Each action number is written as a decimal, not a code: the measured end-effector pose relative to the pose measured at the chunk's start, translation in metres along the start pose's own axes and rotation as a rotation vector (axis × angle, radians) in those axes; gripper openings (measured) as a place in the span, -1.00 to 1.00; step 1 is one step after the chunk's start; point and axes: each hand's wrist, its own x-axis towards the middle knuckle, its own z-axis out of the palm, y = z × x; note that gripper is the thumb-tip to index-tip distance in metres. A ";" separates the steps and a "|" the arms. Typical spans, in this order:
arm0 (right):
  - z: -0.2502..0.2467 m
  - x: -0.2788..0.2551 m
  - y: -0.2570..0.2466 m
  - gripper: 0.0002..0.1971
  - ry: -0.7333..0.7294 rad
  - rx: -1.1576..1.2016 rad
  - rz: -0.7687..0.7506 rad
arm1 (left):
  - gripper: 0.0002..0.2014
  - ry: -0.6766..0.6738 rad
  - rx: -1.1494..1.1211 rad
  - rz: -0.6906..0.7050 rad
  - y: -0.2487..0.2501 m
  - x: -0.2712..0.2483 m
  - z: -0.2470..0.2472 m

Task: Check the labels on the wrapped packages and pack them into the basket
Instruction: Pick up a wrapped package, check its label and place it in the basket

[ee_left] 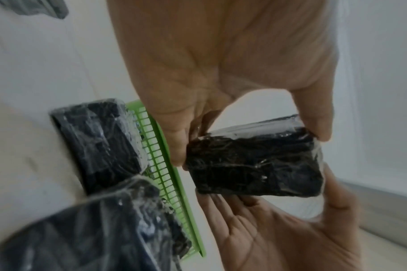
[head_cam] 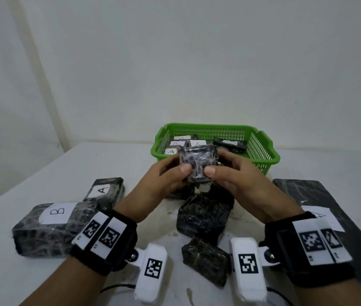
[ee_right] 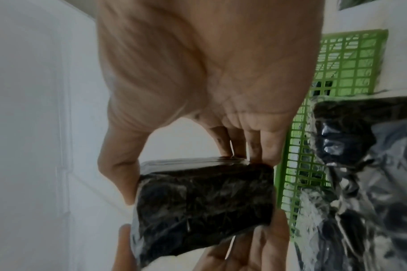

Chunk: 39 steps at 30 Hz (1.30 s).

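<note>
Free table [head_cam: 113,164] at left of green basket [head_cam: 270,160], a hand can pass there. In front of basket the way is blocked: both hands hold one pkg [head_cam: 197,164] there, 3 dark pkgs [head_cam: 203,219] below them. "A" pkg [head_cam: 104,189] and "B" pkg [head_cam: 49,226] close left front; long pkg [head_cam: 321,202] closes right. Basket's right half has room inside.

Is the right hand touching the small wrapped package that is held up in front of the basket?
Touching. In the right wrist view the right hand pinches the small wrapped package, thumb and fingers on opposite sides.
</note>
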 end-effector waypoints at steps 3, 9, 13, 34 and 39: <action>0.003 0.000 0.001 -0.08 0.004 0.014 0.032 | -0.19 0.078 0.027 0.029 -0.002 0.001 0.000; 0.005 -0.001 -0.001 0.05 0.112 -0.118 -0.024 | -0.04 0.054 0.038 0.037 -0.004 -0.001 -0.002; 0.004 -0.003 -0.002 0.03 0.032 -0.034 0.012 | 0.01 0.100 0.014 0.067 -0.005 0.001 -0.004; 0.001 -0.006 -0.022 -0.75 0.235 0.136 0.175 | -0.56 0.484 -0.182 0.004 0.006 0.016 0.008; -0.005 0.003 -0.031 -0.82 0.327 0.240 0.246 | -0.92 0.498 -0.107 -0.051 0.015 0.034 0.007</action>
